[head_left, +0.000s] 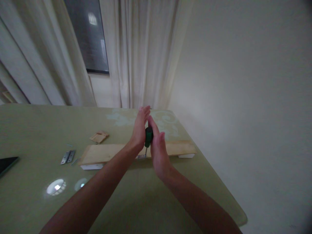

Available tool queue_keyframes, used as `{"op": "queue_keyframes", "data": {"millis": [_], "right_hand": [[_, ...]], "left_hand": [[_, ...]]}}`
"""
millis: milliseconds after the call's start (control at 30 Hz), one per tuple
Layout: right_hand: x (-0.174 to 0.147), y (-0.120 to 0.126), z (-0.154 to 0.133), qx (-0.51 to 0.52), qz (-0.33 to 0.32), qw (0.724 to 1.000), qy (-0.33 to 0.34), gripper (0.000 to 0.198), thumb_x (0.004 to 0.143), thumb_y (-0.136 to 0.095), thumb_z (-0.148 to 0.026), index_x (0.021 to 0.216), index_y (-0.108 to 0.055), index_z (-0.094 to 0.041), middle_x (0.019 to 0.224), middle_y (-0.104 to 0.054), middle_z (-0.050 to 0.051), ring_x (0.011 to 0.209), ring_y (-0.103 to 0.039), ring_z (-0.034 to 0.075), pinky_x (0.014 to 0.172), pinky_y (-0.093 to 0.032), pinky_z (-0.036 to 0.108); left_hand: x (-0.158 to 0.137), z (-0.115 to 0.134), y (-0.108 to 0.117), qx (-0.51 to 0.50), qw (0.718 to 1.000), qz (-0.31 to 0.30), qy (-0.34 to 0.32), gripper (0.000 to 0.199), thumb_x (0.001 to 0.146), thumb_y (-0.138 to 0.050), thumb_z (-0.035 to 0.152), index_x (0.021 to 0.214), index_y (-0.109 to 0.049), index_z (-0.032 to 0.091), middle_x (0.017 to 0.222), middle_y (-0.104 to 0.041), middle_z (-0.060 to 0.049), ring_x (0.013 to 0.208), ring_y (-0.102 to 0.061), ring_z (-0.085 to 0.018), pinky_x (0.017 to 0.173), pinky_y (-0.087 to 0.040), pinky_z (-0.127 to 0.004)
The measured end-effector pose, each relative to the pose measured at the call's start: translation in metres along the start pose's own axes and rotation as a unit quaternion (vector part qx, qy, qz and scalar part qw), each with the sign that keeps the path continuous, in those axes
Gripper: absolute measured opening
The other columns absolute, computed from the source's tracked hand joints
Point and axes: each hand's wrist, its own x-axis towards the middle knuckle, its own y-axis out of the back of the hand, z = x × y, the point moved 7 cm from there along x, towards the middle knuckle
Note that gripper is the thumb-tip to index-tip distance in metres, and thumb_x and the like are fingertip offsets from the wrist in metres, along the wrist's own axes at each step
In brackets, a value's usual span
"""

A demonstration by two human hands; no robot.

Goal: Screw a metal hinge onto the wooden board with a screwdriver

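Between my flat palms stands a screwdriver (148, 138) with a green and black handle, its shaft pointing down. My left hand (139, 130) presses the handle from the left with fingers stretched out, and my right hand (159, 151) presses from the right. The screwdriver's tip meets a small metal hinge (140, 156) at the near edge of a pale wooden board (104, 152). My left forearm and right hand cover parts of the board. Whether a screw sits under the tip is too small to tell.
White blocks (92, 166) support the board's ends. To its left lie another metal hinge (68, 157) and a loose screw (74, 162). Small wood pieces (99, 136) lie behind the board. A dark flat object (7, 164) is at the table's left; a wall (243, 97) borders the right.
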Motion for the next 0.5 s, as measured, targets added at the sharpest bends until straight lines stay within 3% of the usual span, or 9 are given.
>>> {"op": "queue_keyframes", "data": {"millis": [67,133,200,267,400,500], "right_hand": [[-0.008,0.007,-0.003,-0.018,0.015,1.0,0.02,0.08,0.102,-0.047,-0.088,0.168,-0.051,-0.043,0.184,-0.038,-0.003,0.176,-0.02,0.027,0.145,-0.01,0.057],[0.004,0.018,-0.007,-0.031,0.071,0.996,0.034,0.078,0.105,-0.046,-0.086,0.168,-0.052,-0.042,0.184,-0.039,-0.004,0.176,-0.02,0.026,0.145,-0.008,0.055],[0.027,0.023,-0.011,-0.039,0.106,0.993,0.035,0.085,0.103,-0.043,-0.089,0.17,-0.051,-0.036,0.18,-0.046,0.0,0.177,-0.019,0.027,0.145,-0.009,0.054],[0.046,0.017,-0.012,-0.022,0.088,0.996,0.017,0.094,0.1,-0.042,-0.093,0.17,-0.051,-0.031,0.179,-0.048,0.002,0.176,-0.019,0.029,0.145,-0.009,0.053],[0.033,0.004,-0.006,0.026,0.02,0.999,-0.025,0.094,0.098,-0.04,-0.095,0.167,-0.055,-0.033,0.183,-0.04,0.0,0.175,-0.024,0.029,0.145,-0.01,0.056],[0.012,0.008,-0.004,0.02,0.0,1.0,-0.007,0.082,0.101,-0.045,-0.09,0.163,-0.059,-0.038,0.182,-0.041,-0.002,0.176,-0.022,0.027,0.144,-0.01,0.055]], "left_hand": [[-0.01,0.002,-0.001,-0.005,1.0,-0.011,0.002,0.067,0.11,-0.038,0.071,0.124,-0.078,0.019,0.148,-0.075,-0.018,0.148,-0.065,-0.035,0.132,-0.044,-0.056],[-0.032,0.006,-0.006,-0.011,1.0,-0.017,-0.005,0.066,0.112,-0.037,0.068,0.122,-0.081,0.02,0.142,-0.079,-0.016,0.144,-0.068,-0.034,0.131,-0.046,-0.054],[-0.053,0.012,-0.012,-0.009,0.999,-0.028,-0.03,0.061,0.114,-0.037,0.064,0.128,-0.08,0.024,0.149,-0.076,-0.011,0.149,-0.064,-0.031,0.135,-0.042,-0.052],[-0.062,0.016,-0.018,-0.002,0.998,-0.041,-0.052,0.055,0.115,-0.039,0.058,0.138,-0.077,0.027,0.16,-0.069,-0.006,0.157,-0.056,-0.029,0.139,-0.036,-0.05],[-0.029,0.007,-0.013,-0.006,0.999,-0.02,-0.025,0.049,0.114,-0.044,0.052,0.145,-0.072,0.026,0.17,-0.06,-0.004,0.165,-0.046,-0.027,0.142,-0.028,-0.05],[-0.002,-0.002,-0.007,-0.01,1.0,0.014,0.007,0.051,0.114,-0.039,0.051,0.129,-0.076,0.019,0.155,-0.072,-0.013,0.155,-0.059,-0.03,0.137,-0.037,-0.052]]}}
